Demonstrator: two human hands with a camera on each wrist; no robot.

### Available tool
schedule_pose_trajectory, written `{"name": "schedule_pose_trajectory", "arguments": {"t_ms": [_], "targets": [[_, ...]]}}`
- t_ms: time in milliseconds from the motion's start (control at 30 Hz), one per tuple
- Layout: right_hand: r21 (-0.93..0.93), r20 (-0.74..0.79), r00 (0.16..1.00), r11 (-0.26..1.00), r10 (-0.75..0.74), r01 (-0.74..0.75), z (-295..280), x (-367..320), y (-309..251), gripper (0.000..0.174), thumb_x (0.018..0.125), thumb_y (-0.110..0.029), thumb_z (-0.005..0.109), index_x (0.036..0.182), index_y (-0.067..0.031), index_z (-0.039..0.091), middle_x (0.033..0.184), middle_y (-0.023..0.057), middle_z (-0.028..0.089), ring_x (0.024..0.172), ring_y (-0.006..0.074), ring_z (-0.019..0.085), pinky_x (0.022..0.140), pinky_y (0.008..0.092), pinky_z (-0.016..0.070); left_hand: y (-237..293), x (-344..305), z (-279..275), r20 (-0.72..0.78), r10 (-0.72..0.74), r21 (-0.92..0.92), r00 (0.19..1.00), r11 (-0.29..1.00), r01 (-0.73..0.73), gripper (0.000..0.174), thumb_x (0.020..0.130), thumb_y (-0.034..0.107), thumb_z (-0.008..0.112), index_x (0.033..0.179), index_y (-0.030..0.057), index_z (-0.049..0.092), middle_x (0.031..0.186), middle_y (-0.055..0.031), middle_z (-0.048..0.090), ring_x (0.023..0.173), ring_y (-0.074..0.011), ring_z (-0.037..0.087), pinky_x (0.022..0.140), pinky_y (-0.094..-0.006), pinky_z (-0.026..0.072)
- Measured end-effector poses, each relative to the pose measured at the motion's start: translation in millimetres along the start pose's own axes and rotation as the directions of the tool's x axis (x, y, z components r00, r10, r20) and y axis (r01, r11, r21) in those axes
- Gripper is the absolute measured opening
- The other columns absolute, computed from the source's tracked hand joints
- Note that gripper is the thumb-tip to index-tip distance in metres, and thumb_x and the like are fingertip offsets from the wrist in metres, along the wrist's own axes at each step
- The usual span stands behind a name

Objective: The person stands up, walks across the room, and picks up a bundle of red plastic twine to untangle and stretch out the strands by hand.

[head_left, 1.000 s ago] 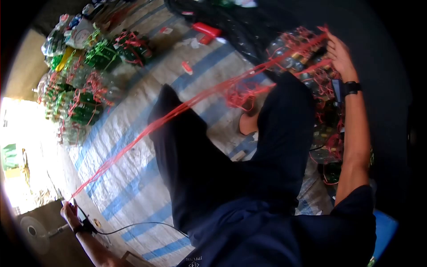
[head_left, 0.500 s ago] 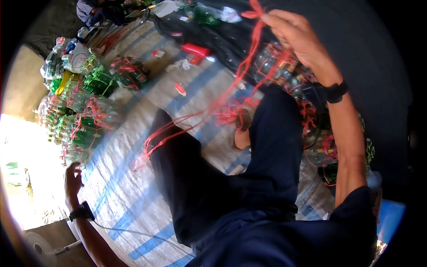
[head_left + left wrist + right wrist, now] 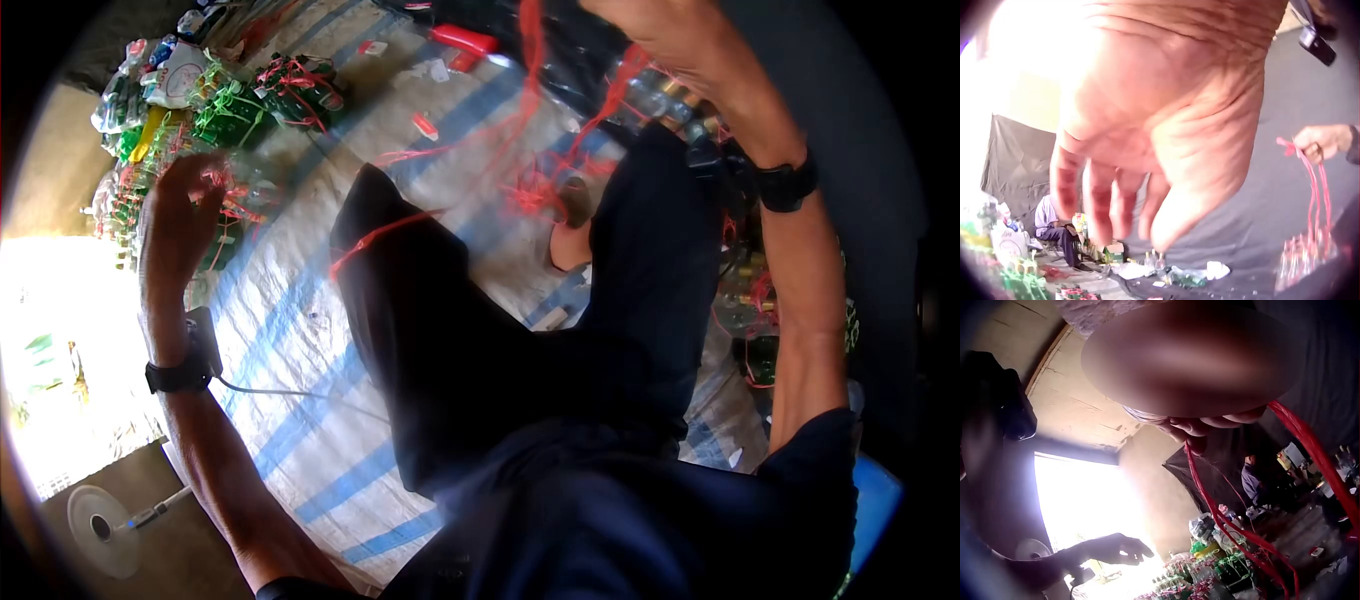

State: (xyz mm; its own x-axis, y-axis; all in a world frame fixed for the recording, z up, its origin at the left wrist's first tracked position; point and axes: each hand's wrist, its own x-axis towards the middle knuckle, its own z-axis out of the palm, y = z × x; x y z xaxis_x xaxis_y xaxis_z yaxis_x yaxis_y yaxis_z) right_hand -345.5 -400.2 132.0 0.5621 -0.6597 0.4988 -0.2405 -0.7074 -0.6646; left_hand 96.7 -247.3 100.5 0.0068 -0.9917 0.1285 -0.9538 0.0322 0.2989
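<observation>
My right hand point(image 3: 690, 50), raised high at the upper right, grips a bunch of red plastic string point(image 3: 532, 60). In the right wrist view, strands of the red string point(image 3: 1210, 512) hang below the curled fingers. The left wrist view shows a knot of string beside that hand. My left hand point(image 3: 180, 220) is lifted at the left with loosely bent fingers and nothing in its grasp. One red strand lies across the left knee point(image 3: 380, 290). A tangle of red string point(image 3: 535, 190) sits on the striped tarp point(image 3: 290, 330) near the foot.
Bundles of tied green and clear bottles point(image 3: 225, 115) stand at the upper left. More tied bottles point(image 3: 675, 100) are beside the right knee. A red packet point(image 3: 463, 40) lies farther off. Another person point(image 3: 1054, 225) sits in the background. A cable point(image 3: 280, 392) trails from the left wrist.
My left hand has released the stretched string's end and risen along the left side. My right hand has moved inward and up with the string, which now hangs slack.
</observation>
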Motion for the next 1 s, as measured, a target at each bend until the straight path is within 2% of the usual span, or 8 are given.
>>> {"name": "schedule_pose_trajectory", "arguments": {"t_ms": [100, 167, 267, 367, 567, 733, 900, 1000], "targets": [[0.049, 0.058, 0.998, 0.998, 0.037, -0.040, 16, -4, -18, 0.027, 0.100, -0.017, 0.068, 0.081, 0.0011, 0.070, 0.064, -0.0085, 0.052, 0.063, 0.0009, 0.044, 0.053, 0.0252, 0.0362, 107, 6, 6, -0.118, 0.006, -0.628, 0.993, 0.774, -0.080, 0.043, 0.105, 0.031, 0.061, 0.141, 0.0073, 0.064, 0.139, -0.0110, 0.067, 0.128, -0.0239, 0.064, 0.104, -0.0391, 0.0510], [0.124, 0.110, 0.991, 0.988, 0.079, -0.093, 29, -4, -23, 0.027, 0.100, -0.016, 0.068, 0.079, 0.0010, 0.069, 0.064, -0.0084, 0.050, 0.062, 0.0009, 0.043, 0.052, 0.0255, 0.0355, 136, 24, 27, -0.355, 0.245, -0.373, 0.902, 0.848, -0.377, 0.045, 0.103, 0.042, 0.057, 0.121, 0.0037, 0.073, 0.121, -0.0096, 0.073, 0.107, -0.0194, 0.070, 0.093, -0.0330, 0.0529], [0.220, 0.120, 0.987, 0.972, -0.111, 0.083, 47, -1, -15, 0.026, 0.100, -0.014, 0.066, 0.080, 0.0015, 0.069, 0.062, -0.0070, 0.052, 0.061, 0.0005, 0.044, 0.051, 0.0252, 0.0355, 189, 32, 58, -0.214, 0.114, -0.738, 0.970, 0.632, -0.237, 0.051, 0.107, 0.035, 0.057, 0.142, -0.0018, 0.059, 0.136, -0.0176, 0.067, 0.131, -0.0251, 0.062, 0.110, -0.0407, 0.0471], [0.195, -0.054, 0.994, 0.975, -0.100, 0.108, 72, -8, -14, 0.026, 0.101, -0.014, 0.065, 0.080, 0.0017, 0.068, 0.063, -0.0067, 0.052, 0.062, 0.0005, 0.044, 0.052, 0.0250, 0.0360, 204, 45, 87, -0.053, 0.084, -0.958, 0.995, 0.279, -0.074, 0.040, 0.109, 0.030, 0.055, 0.130, -0.0025, 0.065, 0.104, -0.0094, 0.073, 0.100, -0.0163, 0.071, 0.099, -0.0329, 0.0542], [0.239, 0.152, 0.988, 0.970, 0.010, -0.047, 49, -11, 26, 0.026, 0.102, -0.018, 0.065, 0.083, -0.0010, 0.073, 0.068, -0.0093, 0.053, 0.063, 0.0003, 0.046, 0.054, 0.0233, 0.0374, 180, 48, 99, 0.009, 0.092, -0.818, 0.996, 0.574, -0.046, 0.037, 0.110, 0.034, 0.055, 0.097, 0.0016, 0.068, 0.067, 0.0078, 0.036, 0.058, -0.0015, 0.035, 0.055, -0.0211, 0.0410], [0.196, 0.099, 0.962, 0.943, 0.255, -0.270, 23, -20, 33, 0.023, 0.100, -0.018, 0.067, 0.088, -0.0006, 0.075, 0.073, -0.0057, 0.063, 0.066, 0.0018, 0.050, 0.056, 0.0241, 0.0391, 142, 46, 82, -0.129, 0.160, -0.523, 0.979, 0.828, -0.204, 0.025, 0.103, 0.022, 0.063, 0.103, -0.0020, 0.073, 0.083, -0.0067, 0.068, 0.076, -0.0127, 0.060, 0.072, -0.0313, 0.0496], [0.225, 0.050, 0.894, 0.867, 0.446, -0.445, -20, -28, 75, 0.022, 0.101, -0.019, 0.065, 0.090, -0.0027, 0.076, 0.076, -0.0034, 0.065, 0.072, 0.0028, 0.054, 0.063, 0.0249, 0.0431, 70, 33, 61, -0.226, 0.189, -0.358, 0.956, 0.897, -0.261, 0.025, 0.104, 0.021, 0.063, 0.097, -0.0002, 0.073, 0.072, -0.0012, 0.064, 0.067, -0.0075, 0.055, 0.062, -0.0272, 0.0475], [0.297, 0.005, 0.851, 0.812, 0.525, -0.503, -46, -34, 107, 0.027, 0.103, -0.033, 0.067, 0.104, -0.0061, 0.071, 0.063, -0.0148, 0.033, 0.052, -0.0033, 0.024, 0.047, 0.0210, 0.0149, 41, 8, 33, -0.197, -0.046, -0.337, 0.979, 0.941, -0.024, 0.027, 0.103, 0.026, 0.066, 0.092, 0.0017, 0.073, 0.072, -0.0013, 0.065, 0.068, -0.0058, 0.055, 0.063, -0.0261, 0.0469]]}}
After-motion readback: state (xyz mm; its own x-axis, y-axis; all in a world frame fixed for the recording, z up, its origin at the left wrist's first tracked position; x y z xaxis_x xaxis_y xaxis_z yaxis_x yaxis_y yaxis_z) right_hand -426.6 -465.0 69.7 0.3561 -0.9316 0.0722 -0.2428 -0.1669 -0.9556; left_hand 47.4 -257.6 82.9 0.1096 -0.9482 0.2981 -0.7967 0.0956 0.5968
